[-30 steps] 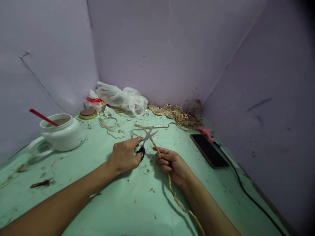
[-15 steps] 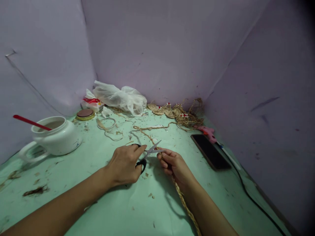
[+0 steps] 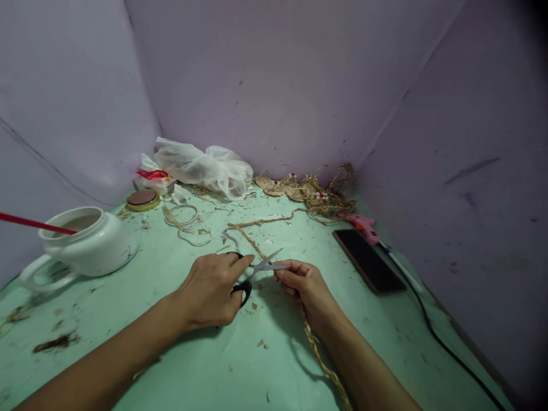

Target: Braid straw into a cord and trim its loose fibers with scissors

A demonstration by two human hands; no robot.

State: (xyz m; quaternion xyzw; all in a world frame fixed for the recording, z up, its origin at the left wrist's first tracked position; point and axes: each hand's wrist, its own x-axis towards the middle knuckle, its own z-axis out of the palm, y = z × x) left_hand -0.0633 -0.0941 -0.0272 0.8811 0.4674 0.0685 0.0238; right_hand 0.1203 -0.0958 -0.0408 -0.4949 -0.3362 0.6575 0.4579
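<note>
My left hand point(image 3: 209, 290) grips a pair of black-handled scissors point(image 3: 266, 266), its fingers in the handle loops. The blades are parted and point right, towards the fingertips of my right hand. My right hand point(image 3: 311, 288) is pinched closed on a braided straw cord point(image 3: 317, 347), which hangs from below the palm towards the front edge of the view. Beyond the blades, a further stretch of straw cord point(image 3: 252, 242) runs along the table and bends right towards the back. Whether the cord is still joined at the blades is hard to make out.
A white mug point(image 3: 92, 242) with a red stick stands left. Behind are a round lid point(image 3: 142, 199), a clear plastic bag point(image 3: 205, 168) and woven straw pieces with red and white beads point(image 3: 295, 191). A phone point(image 3: 370, 262) lies right, beside a pink glue gun point(image 3: 363, 227) with a black cable.
The view has shifted slightly, so the mug sits further left. Both hands keep nearly the same pose, and the cord between the blades and my right fingers shows less than before.
</note>
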